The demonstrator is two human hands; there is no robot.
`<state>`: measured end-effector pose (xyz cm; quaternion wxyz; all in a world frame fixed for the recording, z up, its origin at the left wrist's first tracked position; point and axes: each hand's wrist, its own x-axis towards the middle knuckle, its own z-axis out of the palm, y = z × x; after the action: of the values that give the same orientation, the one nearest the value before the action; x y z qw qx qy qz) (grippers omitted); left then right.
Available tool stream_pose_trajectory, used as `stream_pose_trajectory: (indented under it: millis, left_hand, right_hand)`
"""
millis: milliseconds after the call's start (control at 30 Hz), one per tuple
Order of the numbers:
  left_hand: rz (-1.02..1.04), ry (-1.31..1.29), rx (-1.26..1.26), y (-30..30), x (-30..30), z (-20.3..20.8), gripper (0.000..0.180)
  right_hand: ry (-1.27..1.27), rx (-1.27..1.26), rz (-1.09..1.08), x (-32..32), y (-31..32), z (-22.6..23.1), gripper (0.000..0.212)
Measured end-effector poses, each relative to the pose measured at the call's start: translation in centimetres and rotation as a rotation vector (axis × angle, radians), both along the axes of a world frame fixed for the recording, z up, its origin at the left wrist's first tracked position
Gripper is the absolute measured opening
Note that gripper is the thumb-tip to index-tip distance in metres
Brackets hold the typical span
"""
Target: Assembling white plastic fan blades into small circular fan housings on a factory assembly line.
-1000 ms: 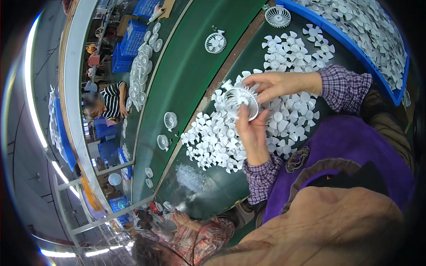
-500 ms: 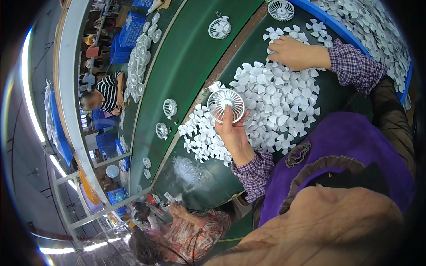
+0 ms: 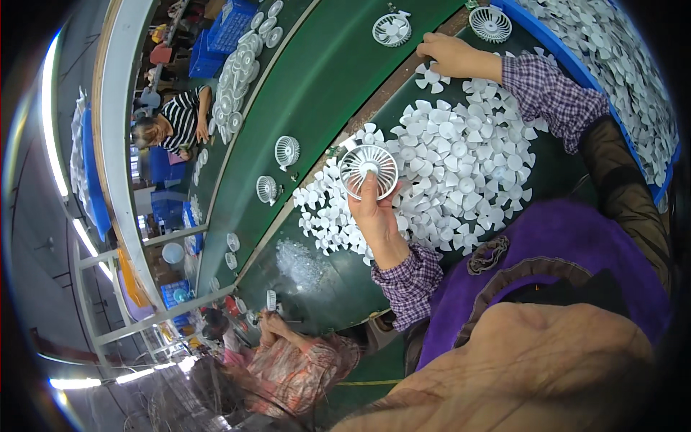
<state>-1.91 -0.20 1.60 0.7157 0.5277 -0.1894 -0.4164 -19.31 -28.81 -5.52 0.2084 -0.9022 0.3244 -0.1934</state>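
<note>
My left hand [image 3: 374, 216] holds up a round white fan grille [image 3: 368, 171] by its lower rim, above a heap of white fan blades [image 3: 461, 158] spread on the dark green bench. My right hand [image 3: 450, 54] is stretched far forward, resting palm down at the heap's far edge beside the wooden strip along the conveyor. A loose blade [image 3: 432, 75] lies just under its fingers. Whether the fingers grip a blade is hidden. Both sleeves are purple plaid.
A green conveyor belt [image 3: 317, 86] carries white grilles [image 3: 392, 29], [image 3: 286, 151]. A blue bin [image 3: 619, 65] full of blades stands at the right. A person in a striped shirt [image 3: 176, 119] works across the belt. Another in a patterned top [image 3: 295, 360] sits at lower left.
My right hand left the grille and reached away to the heap's far edge. My left hand has kept the grille and turned it face up.
</note>
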Motion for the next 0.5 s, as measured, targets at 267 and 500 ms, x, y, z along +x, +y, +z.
stream_pose_trajectory:
  millis: [267, 500]
  left_hand:
    - [0.004, 0.051, -0.123, -0.1, 0.3, -0.5, 0.040]
    - [-0.027, 0.006, -0.085, -0.8, -0.8, -0.8, 0.036]
  right_hand:
    - [0.295, -0.232, -0.026, 2.6, 2.6, 0.4, 0.030]
    - [-0.304, -0.230, 0.234, 1.1, 7.8, 7.8, 0.030]
